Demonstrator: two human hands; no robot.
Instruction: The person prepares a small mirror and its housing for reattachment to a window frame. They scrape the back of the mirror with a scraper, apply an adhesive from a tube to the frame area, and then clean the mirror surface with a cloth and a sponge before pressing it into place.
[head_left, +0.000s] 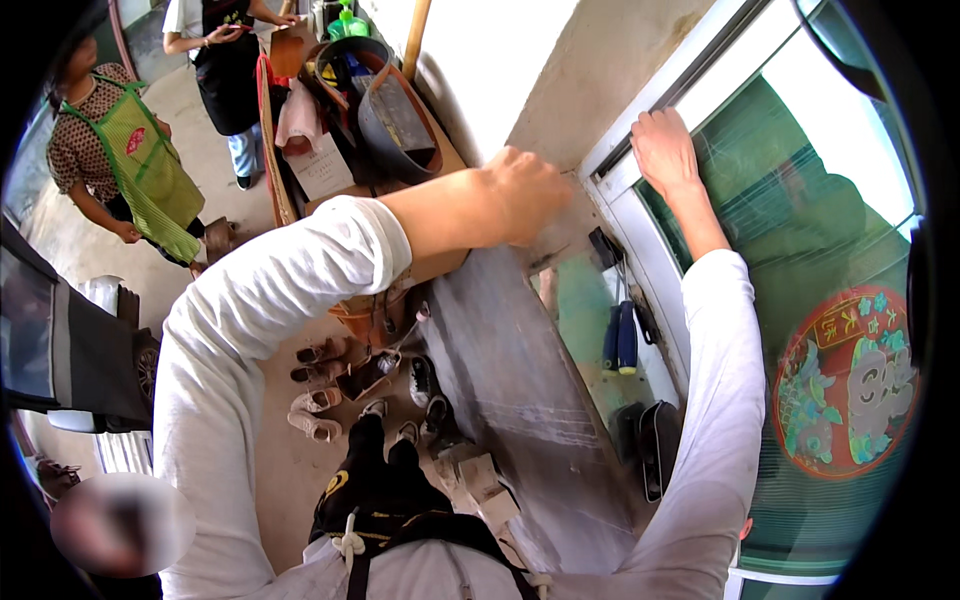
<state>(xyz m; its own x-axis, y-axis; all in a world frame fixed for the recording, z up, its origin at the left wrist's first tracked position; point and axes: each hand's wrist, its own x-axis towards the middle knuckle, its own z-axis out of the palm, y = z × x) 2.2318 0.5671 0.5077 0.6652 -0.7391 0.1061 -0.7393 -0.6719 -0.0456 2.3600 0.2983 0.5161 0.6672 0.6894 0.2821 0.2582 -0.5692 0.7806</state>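
Observation:
My left hand [525,195] is raised across the middle, loosely fisted and slightly blurred, above the window ledge. Whatever its fingers may hold is hidden. My right hand [665,150] is curled against the white window frame [630,170] at the upper right; the fingertips are turned away, so I cannot see whether anything is in them. Beside it, the greenish window pane [740,180] carries a round red decoration [845,385]. Below my hands, screwdrivers with dark blue handles [620,340] lie on the sill, near an open black case [658,450].
A grey stone slab [520,390] runs below the window. Left of it are several shoes [320,375] on the floor and a cluttered cabinet with a grey bucket [400,125]. A person in a green apron [145,155] and another in a black apron [225,70] stand beyond; a vehicle [75,335] is at left.

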